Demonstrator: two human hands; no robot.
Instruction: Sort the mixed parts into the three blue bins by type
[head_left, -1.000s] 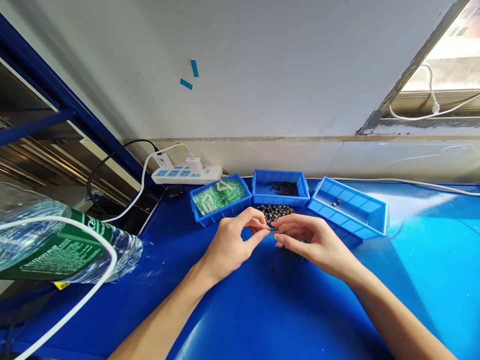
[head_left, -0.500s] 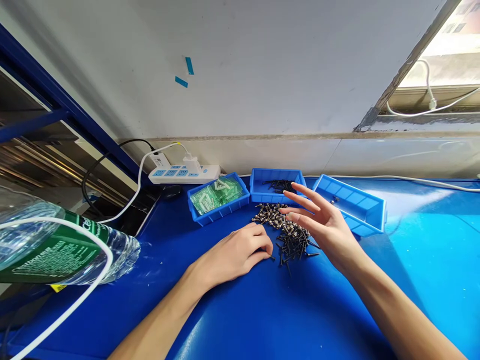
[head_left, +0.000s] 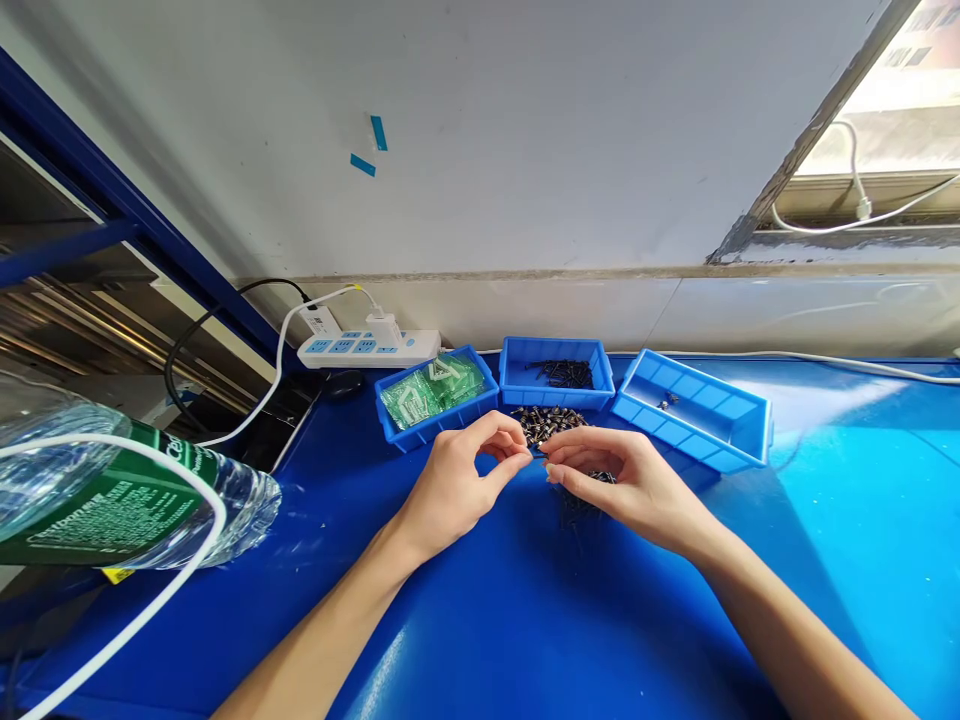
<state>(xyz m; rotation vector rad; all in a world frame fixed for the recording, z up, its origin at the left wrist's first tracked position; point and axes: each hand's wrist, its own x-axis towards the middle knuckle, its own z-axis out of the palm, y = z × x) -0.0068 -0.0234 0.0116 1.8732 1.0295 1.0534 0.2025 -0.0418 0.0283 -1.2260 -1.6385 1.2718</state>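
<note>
Over the table, my left hand (head_left: 469,480) pinches a small dark screw (head_left: 537,454) between thumb and forefinger. My right hand (head_left: 630,485) meets it from the other side, thumb and forefinger closed at the screw's end; the fingertips partly hide it. Beneath and behind both hands lies a pile of screws (head_left: 551,422), dark shanks mixed with shinier metal parts. Part of that pile is covered by my right hand.
A blue bin (head_left: 555,398) with dark screws stands behind the pile. To its right, another blue bin (head_left: 724,458) holds a few small metal parts; to its left, one (head_left: 442,428) holds green packets. A power strip (head_left: 420,347) and large water bottle (head_left: 135,490) are left.
My left hand has lifted the screw from the tabletop and turned upward. My right hand has come down and left from above the pile, its spread fingers closing at the screw.
</note>
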